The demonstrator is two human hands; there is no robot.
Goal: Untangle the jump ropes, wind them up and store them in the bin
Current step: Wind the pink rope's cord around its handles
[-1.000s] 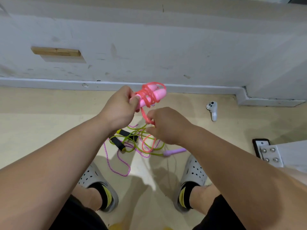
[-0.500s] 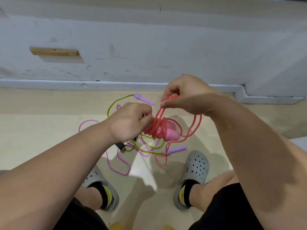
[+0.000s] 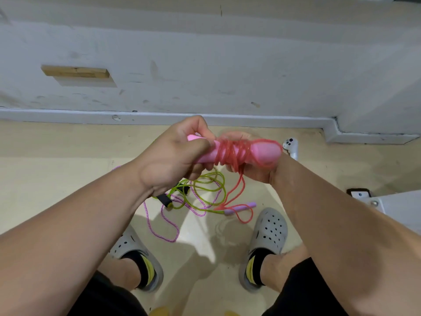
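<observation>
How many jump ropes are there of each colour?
Red rope: 1
Green rope: 1
Purple rope: 1
Total: 3

There are three jump ropes: one red jump rope (image 3: 230, 153) wound round pink handles (image 3: 266, 151) (how many of those sit under the coils I cannot tell), one green jump rope (image 3: 224, 187) and one purple jump rope (image 3: 172, 241). Black handles (image 3: 165, 200) number two, and one lilac handle (image 3: 240, 207) shows. Also here are two grey clogs (image 3: 271, 226), one white controller (image 3: 291, 145) and one wooden block (image 3: 76, 71).
</observation>
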